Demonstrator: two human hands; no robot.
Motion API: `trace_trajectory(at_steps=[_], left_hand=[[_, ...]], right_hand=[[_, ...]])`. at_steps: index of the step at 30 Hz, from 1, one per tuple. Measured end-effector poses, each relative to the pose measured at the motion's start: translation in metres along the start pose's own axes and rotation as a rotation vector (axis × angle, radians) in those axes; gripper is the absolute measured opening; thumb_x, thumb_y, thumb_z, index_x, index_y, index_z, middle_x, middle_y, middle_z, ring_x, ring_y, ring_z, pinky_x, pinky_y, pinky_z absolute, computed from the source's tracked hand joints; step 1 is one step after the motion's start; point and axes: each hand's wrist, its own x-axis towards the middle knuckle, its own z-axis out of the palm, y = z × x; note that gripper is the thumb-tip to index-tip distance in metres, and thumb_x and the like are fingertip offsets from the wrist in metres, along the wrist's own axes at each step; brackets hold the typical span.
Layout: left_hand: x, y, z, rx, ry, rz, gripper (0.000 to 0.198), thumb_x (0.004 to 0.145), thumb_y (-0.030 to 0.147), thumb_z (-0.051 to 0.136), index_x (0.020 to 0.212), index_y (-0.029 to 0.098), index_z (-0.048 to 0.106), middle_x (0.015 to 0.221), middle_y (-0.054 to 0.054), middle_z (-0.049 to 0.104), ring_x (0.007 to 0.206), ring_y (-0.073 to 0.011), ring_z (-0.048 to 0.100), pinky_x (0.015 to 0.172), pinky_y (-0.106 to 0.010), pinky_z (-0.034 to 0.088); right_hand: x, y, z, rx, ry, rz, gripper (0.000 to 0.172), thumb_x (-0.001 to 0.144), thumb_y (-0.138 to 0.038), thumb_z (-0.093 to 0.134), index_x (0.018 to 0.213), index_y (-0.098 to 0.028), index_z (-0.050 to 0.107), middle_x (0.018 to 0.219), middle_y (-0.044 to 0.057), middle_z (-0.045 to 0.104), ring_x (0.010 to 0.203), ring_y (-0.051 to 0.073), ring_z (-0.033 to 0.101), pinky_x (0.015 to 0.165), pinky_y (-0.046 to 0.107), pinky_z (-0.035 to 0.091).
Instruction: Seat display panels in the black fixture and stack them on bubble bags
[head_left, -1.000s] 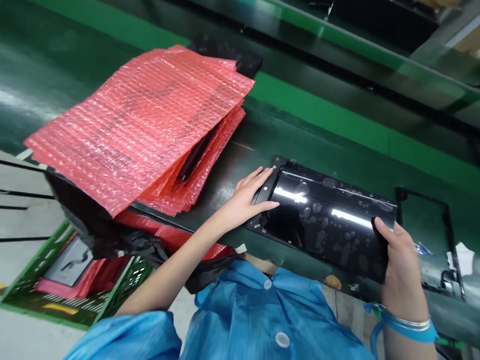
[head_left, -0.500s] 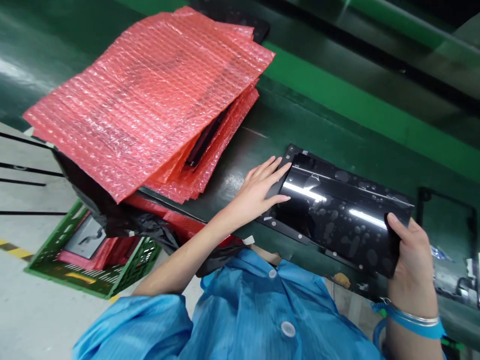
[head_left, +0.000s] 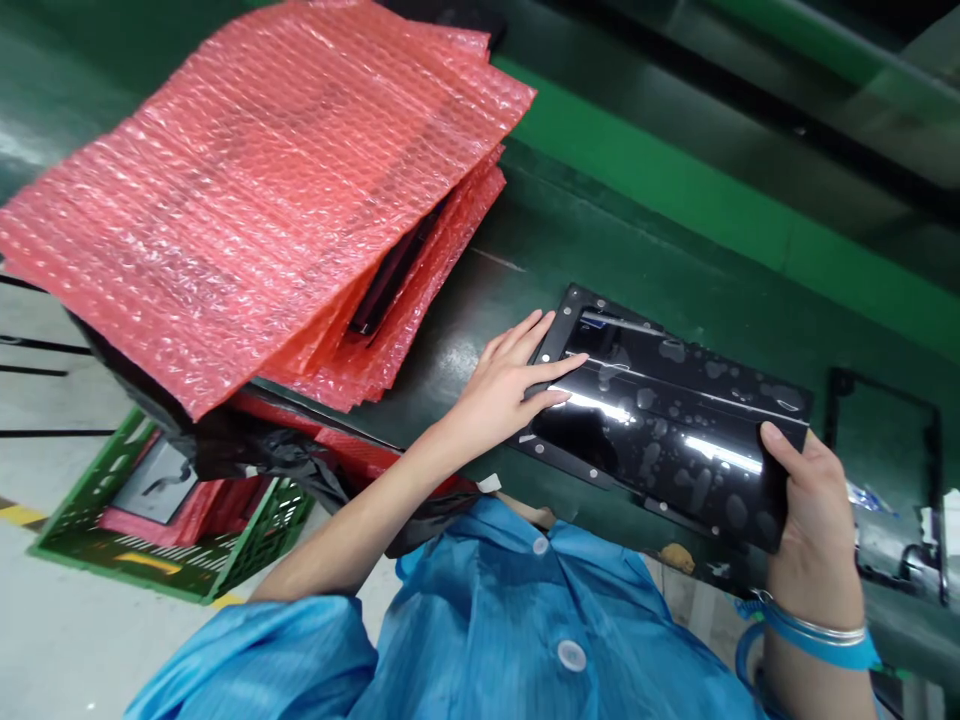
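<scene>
A glossy black display panel (head_left: 660, 430) lies in a black frame with round silvery spots along its border. Bubble-like patches mark the panel's film-like surface. My right hand (head_left: 814, 500) grips the right end, thumb on top and the other fingers hidden beneath. Across the left border rests my left hand (head_left: 510, 385), its fingers stretched out and spread, with fingertips touching the frame and the panel's edge. Left of it, red bubble-wrap bags (head_left: 300, 180) are piled up; a dark flat piece (head_left: 390, 280) pokes out of one.
Under everything is a dark green bench (head_left: 517, 240). A thin black frame (head_left: 885, 390) lies at the right, with a small blue-and-clear item (head_left: 870, 498) near it. On the floor at lower left stands a green crate (head_left: 67, 520) holding red bags and a grey flat panel.
The view has shifted slightly, so the bags and crate sit further left. The film's far edge looks lower on the panel's left side. My left index finger reaches a little further over the panel.
</scene>
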Motion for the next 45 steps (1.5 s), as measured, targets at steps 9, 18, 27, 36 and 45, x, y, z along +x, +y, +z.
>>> trace_trajectory(at_steps=[9, 18, 27, 36, 45], left_hand=[[0.0, -0.001, 0.001, 0.009, 0.017, 0.005, 0.043, 0.092, 0.036, 0.063, 0.135, 0.034, 0.059, 0.161, -0.012, 0.03, 0.151, -0.0297, 0.022, 0.115, -0.058, 0.029], [0.003, 0.007, -0.009, 0.098, 0.001, -0.054, 0.034, 0.1, 0.035, 0.048, 0.13, 0.033, 0.064, 0.158, -0.009, 0.035, 0.15, -0.0262, 0.026, 0.116, -0.054, 0.03], [0.017, 0.079, 0.032, 0.329, 0.011, 0.36, 0.045, 0.095, 0.035, 0.057, 0.137, 0.021, 0.058, 0.158, -0.012, 0.034, 0.148, -0.0309, 0.03, 0.115, -0.053, 0.033], [0.024, 0.123, 0.091, 0.354, -0.325, 0.581, 0.041, 0.098, 0.039, 0.051, 0.135, 0.023, 0.059, 0.155, -0.004, 0.043, 0.146, -0.0272, 0.035, 0.116, -0.047, 0.034], [0.066, 0.109, 0.073, 0.282, -0.057, 0.333, 0.045, 0.094, 0.029, 0.051, 0.137, 0.018, 0.057, 0.144, -0.016, 0.054, 0.134, -0.0324, 0.049, 0.114, -0.055, 0.032]], right_hand=[[-0.007, -0.006, 0.009, -0.021, -0.016, -0.024, 0.05, 0.045, -0.042, 0.088, 0.084, -0.019, 0.069, 0.084, 0.008, 0.073, 0.079, 0.032, 0.071, 0.072, 0.045, 0.06], [0.008, -0.022, -0.014, -0.863, -0.183, -0.121, 0.049, 0.07, -0.072, 0.058, 0.071, -0.023, 0.061, 0.06, 0.005, 0.062, 0.06, 0.025, 0.058, 0.058, 0.035, 0.04], [0.055, -0.051, -0.018, -1.223, -0.167, -0.226, 0.036, 0.091, -0.054, 0.054, 0.073, -0.023, 0.053, 0.056, 0.0, 0.059, 0.064, 0.019, 0.059, 0.06, 0.027, 0.033], [0.077, -0.029, -0.004, -1.36, -0.105, -0.299, 0.042, 0.089, -0.061, 0.06, 0.08, -0.021, 0.054, 0.082, 0.007, 0.068, 0.08, 0.025, 0.063, 0.061, 0.028, 0.032], [0.067, -0.007, -0.017, -0.858, 0.019, -0.347, 0.036, 0.088, -0.052, 0.061, 0.071, -0.023, 0.05, 0.062, 0.002, 0.059, 0.072, 0.023, 0.059, 0.067, 0.029, 0.035]])
